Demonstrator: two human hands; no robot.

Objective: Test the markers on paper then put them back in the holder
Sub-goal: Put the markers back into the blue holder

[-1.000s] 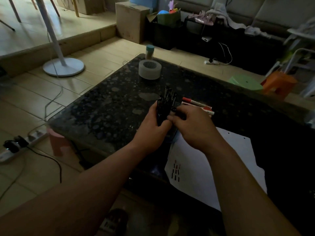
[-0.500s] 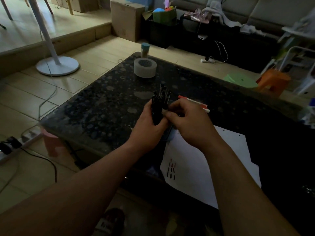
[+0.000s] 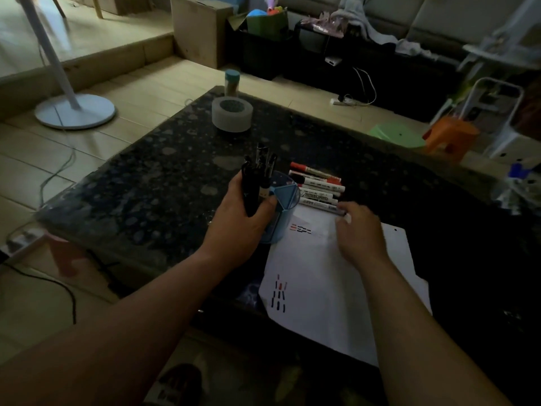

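Two bare forearms reach in from the near edge over a dark speckled bench [image 3: 146, 186]. A white paper [image 3: 336, 303] lies on its near right part, one corner past the bench edge. On the paper's near-left part is a cluster of short black and red dashes [image 3: 279, 297]; a second, smaller group of dashes [image 3: 301, 229] sits close to its far edge.

The right hand [image 3: 361, 232] lies over the paper's far edge, fingertips at the end of the nearest marker. It is blurred, so I cannot tell whether it pinches the marker or only touches it.

The left hand [image 3: 240, 227] is curled round a bunch of black pens [image 3: 254, 183], holding them upright. Just right of it, touching the hand, stands a blue see-through holder [image 3: 285, 194] with inner dividers.

Right of the holder, the markers [image 3: 319, 190] lie side by side on the bench just beyond the paper, with white barrels and red or black caps.

Farther back on the bench sits a tape roll [image 3: 232, 114], and beyond it a jar [image 3: 232, 82] with a teal lid. On the floor to the left stands a white fan base [image 3: 74, 111].
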